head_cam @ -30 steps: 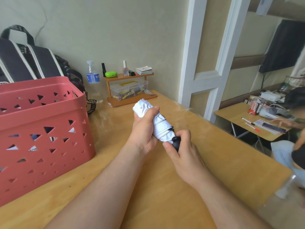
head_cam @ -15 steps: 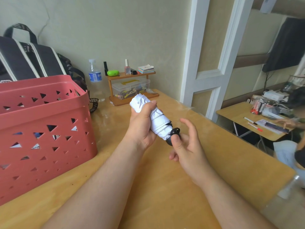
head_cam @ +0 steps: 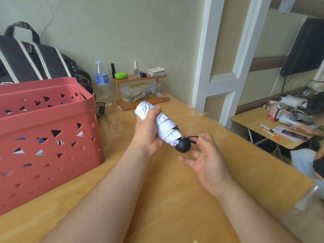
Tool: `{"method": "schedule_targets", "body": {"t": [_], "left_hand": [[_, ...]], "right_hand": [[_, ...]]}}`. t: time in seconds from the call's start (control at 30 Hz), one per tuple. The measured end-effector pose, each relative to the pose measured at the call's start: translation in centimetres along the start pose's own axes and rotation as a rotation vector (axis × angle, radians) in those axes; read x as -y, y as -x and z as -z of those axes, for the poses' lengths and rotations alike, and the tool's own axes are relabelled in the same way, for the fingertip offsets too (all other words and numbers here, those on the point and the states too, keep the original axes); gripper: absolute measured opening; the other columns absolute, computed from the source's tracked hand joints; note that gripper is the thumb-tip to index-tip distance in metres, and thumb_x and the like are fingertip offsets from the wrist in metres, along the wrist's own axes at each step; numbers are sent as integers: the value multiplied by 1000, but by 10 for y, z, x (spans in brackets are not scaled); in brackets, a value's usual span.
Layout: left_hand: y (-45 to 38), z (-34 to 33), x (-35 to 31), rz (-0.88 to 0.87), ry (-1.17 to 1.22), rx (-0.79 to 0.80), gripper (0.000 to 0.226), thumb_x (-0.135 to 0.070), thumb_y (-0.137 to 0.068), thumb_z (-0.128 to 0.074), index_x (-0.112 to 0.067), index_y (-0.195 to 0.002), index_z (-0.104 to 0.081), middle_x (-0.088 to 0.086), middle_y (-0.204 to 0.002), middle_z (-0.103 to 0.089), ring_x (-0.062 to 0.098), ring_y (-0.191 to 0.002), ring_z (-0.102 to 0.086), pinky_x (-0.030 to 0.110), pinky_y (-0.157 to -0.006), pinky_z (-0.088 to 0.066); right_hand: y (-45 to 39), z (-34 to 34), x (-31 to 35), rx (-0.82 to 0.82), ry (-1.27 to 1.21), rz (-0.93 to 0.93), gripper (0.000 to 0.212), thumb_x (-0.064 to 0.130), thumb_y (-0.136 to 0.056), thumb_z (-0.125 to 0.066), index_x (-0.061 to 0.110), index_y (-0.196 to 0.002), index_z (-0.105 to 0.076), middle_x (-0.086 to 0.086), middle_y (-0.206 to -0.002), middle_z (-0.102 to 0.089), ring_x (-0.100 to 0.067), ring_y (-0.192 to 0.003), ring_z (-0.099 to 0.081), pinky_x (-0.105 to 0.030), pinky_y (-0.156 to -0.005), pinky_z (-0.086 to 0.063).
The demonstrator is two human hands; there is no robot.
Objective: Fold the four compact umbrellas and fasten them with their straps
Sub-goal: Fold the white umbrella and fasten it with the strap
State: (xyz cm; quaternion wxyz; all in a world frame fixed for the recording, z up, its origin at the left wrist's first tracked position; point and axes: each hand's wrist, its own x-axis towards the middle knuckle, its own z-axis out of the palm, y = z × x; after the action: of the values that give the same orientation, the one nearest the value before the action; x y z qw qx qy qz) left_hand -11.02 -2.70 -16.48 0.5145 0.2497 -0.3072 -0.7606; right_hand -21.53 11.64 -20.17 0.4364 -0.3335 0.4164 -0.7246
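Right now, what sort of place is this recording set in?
Probably a small shared workroom or office: a wooden table, a second desk cluttered with markers and cables, and a little shelf of supplies.

One white folded umbrella (head_cam: pixel 164 127) is in view, held between two hands: the left hand (head_cam: pixel 149 132) and the right hand (head_cam: pixel 206 160). One red basket (head_cam: pixel 47 137), one water bottle (head_cam: pixel 101 79), one dark bag (head_cam: pixel 35 62) and one small wooden shelf (head_cam: pixel 140 78) stand on one table (head_cam: pixel 175 199).
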Motion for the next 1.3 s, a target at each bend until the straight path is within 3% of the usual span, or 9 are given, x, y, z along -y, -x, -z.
{"method": "schedule_targets", "body": {"t": [0.07, 0.17, 0.27, 0.57, 0.83, 1.0, 1.1, 1.2, 1.3], "left_hand": [[1, 0, 0, -9, -11, -14, 32, -16, -93, -74, -17, -114, -50, 6, -78, -55, 23, -65, -61, 44, -70, -58], [3, -2, 2, -24, -53, -9, 30, -13, -93, -74, -18, -111, -50, 6, -81, -55, 21, -67, -59, 47, -76, -57], [6, -8, 6, -63, -106, 0, 24, -10, -94, -71, -20, -101, -51, 4, -79, -53, 21, -66, -57, 46, -76, -54], [9, -15, 10, -62, -108, -33, 25, -7, -94, -70, -19, -94, -48, 5, -79, -49, 23, -67, -52, 46, -74, -50], [10, -11, 9, -31, -64, 9, 22, -10, -97, -67, -19, -103, -48, 6, -81, -48, 21, -64, -54, 38, -65, -53], [10, -9, 11, 7, -23, 9, 34, -14, -95, -71, -20, -118, -46, 6, -86, -49, 21, -68, -57, 42, -69, -56], [18, -9, 18, -6, -134, 65, 36, -18, -91, -76, -18, -114, -49, 9, -87, -54, 25, -73, -60, 50, -77, -57], [30, -14, 20, 33, -195, 246, 34, -25, -93, -75, -19, -115, -49, 13, -96, -57, 29, -82, -63, 50, -79, -58], [32, -17, 13, 72, -236, 372, 39, -30, -97, -68, -18, -128, -49, 16, -110, -64, 30, -99, -67, 55, -92, -59]], "right_hand": [[2, -1, -2, -6, 170, 69, 14, 23, -84, -72, 23, -86, -59, -2, -109, -74, -17, -95, -71, -40, -80, -56], [2, 0, -6, -73, 377, 162, 52, 2, -78, -86, 25, -108, -51, 7, -106, -72, -11, -91, -73, -29, -76, -57], [0, 6, -10, -50, 625, 229, 76, 15, -66, -95, 50, -120, -52, 7, -111, -66, -16, -95, -74, -32, -81, -60], [0, 7, -16, -109, 948, 556, 52, 20, -67, -98, 27, -111, -71, 15, -104, -65, -7, -84, -70, -20, -75, -57], [3, 0, -15, -111, 793, 479, 49, 24, -73, -94, 46, -105, -65, 13, -102, -75, -9, -86, -75, -37, -81, -63], [1, 1, -16, -104, 751, 438, 46, 29, -76, -92, 48, -103, -60, 10, -103, -75, -9, -90, -74, -35, -81, -61], [0, -4, -20, -113, 851, 404, 61, 38, -73, -88, 48, -110, -41, 11, -115, -60, -9, -102, -62, -27, -81, -51], [-2, -3, -16, -158, 858, 310, 88, 45, -75, -87, 45, -143, -30, 13, -130, -45, -3, -112, -51, -15, -85, -43], [-4, 7, -8, -107, 846, 269, 62, 50, -85, -79, 40, -138, -49, 24, -116, -64, 0, -100, -62, -14, -76, -46]]}}
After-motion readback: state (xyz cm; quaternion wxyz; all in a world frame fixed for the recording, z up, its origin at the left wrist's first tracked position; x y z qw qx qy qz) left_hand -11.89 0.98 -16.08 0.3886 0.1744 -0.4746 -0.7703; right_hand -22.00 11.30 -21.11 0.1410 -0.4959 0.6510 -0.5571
